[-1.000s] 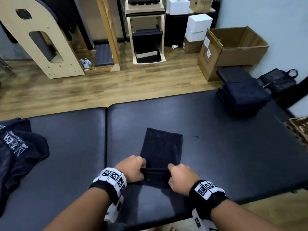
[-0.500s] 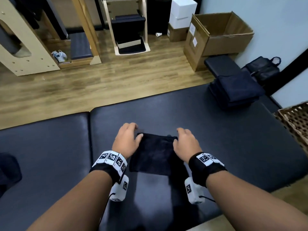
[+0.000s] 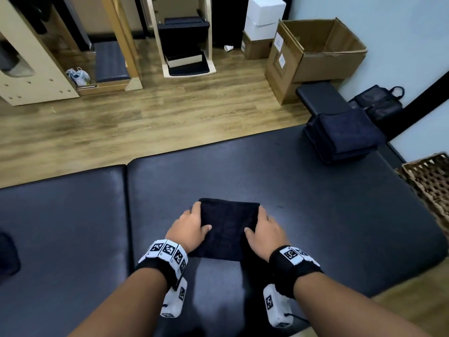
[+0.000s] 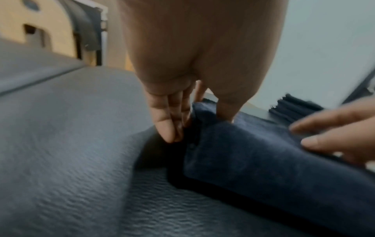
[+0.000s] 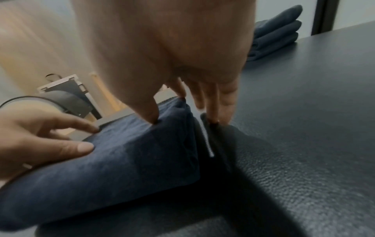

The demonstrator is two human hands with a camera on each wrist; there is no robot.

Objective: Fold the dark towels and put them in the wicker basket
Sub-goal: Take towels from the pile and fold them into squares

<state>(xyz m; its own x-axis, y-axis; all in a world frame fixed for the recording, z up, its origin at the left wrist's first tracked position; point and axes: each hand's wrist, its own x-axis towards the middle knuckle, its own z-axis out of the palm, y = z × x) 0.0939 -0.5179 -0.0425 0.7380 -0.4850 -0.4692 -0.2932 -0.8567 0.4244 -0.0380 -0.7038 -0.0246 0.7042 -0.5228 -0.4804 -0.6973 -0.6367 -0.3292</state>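
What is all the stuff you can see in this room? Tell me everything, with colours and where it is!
Folded towel: one, dark navy, on the padded table between both hands.
Towel stack: one pile, dark navy, far right corner of the table.
Wicker basket: one, brown, at the right edge, partly out of frame.
Padded table: one, black, two cushioned sections.
Cardboard box: one large, brown, open, on the floor by the wall.
White boxes: two, stacked on a small brown box.
Black bag: one, by the wall.
Wooden equipment: pale frames across the floor.
Left hand: grips the towel's left edge.
Right hand: grips the towel's right edge.
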